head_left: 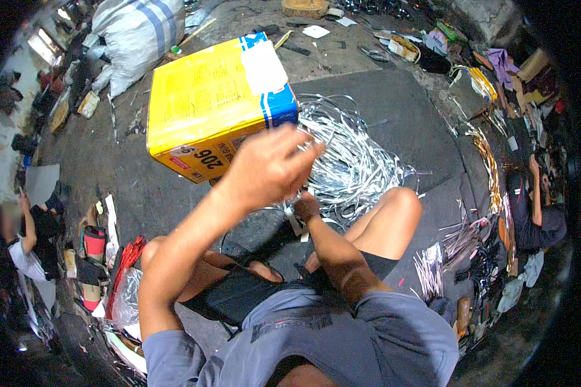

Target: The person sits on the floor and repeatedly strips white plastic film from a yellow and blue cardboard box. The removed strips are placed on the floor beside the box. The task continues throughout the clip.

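A tangled heap of shiny silver strips (355, 161) lies on the dark mat in front of me. My left hand (271, 164) is raised across the near left side of the heap, beside the yellow and blue box (206, 100). Its fingers are curled in and slightly blurred; whatever is between them cannot be made out. Lower down, at the heap's near edge, my right hand (307, 206) is closed around some silver strips, with loose ends hanging below it. The left forearm hides part of the box's lower corner.
A white woven sack (139, 42) stands at the far left. Bundles of thin strips (429, 271) and gold strips (487, 168) lie to the right. Red strips (129, 261) and a clear bag (128, 297) sit by my left leg. Other people are at both sides.
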Tool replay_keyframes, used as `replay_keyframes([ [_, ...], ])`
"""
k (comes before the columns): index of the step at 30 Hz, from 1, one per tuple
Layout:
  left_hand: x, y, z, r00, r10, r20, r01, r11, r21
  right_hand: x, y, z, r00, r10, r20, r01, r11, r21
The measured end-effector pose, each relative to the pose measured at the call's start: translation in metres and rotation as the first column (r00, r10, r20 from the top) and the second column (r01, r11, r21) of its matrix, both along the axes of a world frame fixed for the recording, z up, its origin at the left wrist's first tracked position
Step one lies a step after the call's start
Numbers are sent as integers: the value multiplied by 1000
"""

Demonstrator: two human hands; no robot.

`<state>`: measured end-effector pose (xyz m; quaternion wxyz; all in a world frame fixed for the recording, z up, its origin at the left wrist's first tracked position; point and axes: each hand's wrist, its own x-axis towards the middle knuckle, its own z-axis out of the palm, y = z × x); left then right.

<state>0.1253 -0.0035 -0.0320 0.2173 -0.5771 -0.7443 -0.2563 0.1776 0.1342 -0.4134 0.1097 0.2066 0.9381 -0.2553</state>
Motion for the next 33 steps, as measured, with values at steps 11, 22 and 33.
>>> replay_keyframes([
  [11,106,-44,-99,277,249,928,-183,962,-203,46,58,314,706,645,-291,-697,563,-444],
  [22,126,-47,-52,825,211,524,-372,901,223,54,75,450,700,602,-385,-709,652,-269],
  [33,11,-191,49,633,272,725,-377,926,-18,-65,56,468,565,550,-615,-817,476,-325],
])
